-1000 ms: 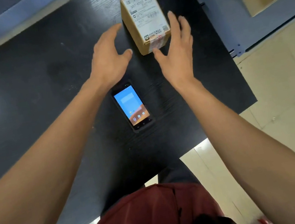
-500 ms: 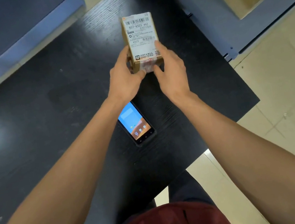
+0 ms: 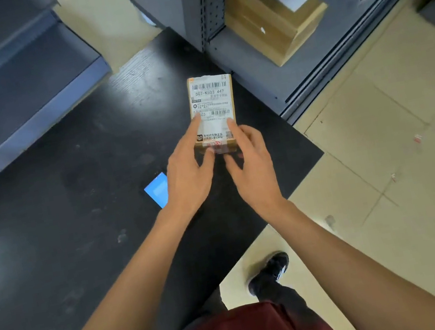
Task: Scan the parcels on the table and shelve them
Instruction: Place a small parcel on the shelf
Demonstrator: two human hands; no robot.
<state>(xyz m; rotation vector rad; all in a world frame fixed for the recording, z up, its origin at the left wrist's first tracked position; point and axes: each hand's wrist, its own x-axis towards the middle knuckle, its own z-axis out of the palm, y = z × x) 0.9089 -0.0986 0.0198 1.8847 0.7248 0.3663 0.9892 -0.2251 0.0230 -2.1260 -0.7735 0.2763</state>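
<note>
The person is holding a small cardboard parcel [image 3: 213, 107] up over the far right part of the black table [image 3: 74, 219], with its white shipping label [image 3: 212, 99] facing the camera. The left hand [image 3: 189, 175] is gripping the parcel's lower left edge, forefinger lying up along the label and thumb across the taped end; the right hand [image 3: 252, 170] is gripping the lower right edge the same way, so both hands are clamped on the parcel and not loose. Just left of the left hand, a handheld scanner [image 3: 157, 190] with a lit blue screen is lying flat on the table, partly hidden by the wrist. Beyond the parcel and to its right, a grey metal shelf [image 3: 266, 69] is carrying a larger cardboard box [image 3: 272, 18]. I judge the step in hand to be presenting the label for scanning. To do it well, the person is likely needing to shift the parcel into one hand, keep fingers off both barcodes (the left forefinger is touching the lower printed band), free the other hand for the scanner, and hold the label flat and steady. Only then does shelving beside the larger box make sense.
</note>
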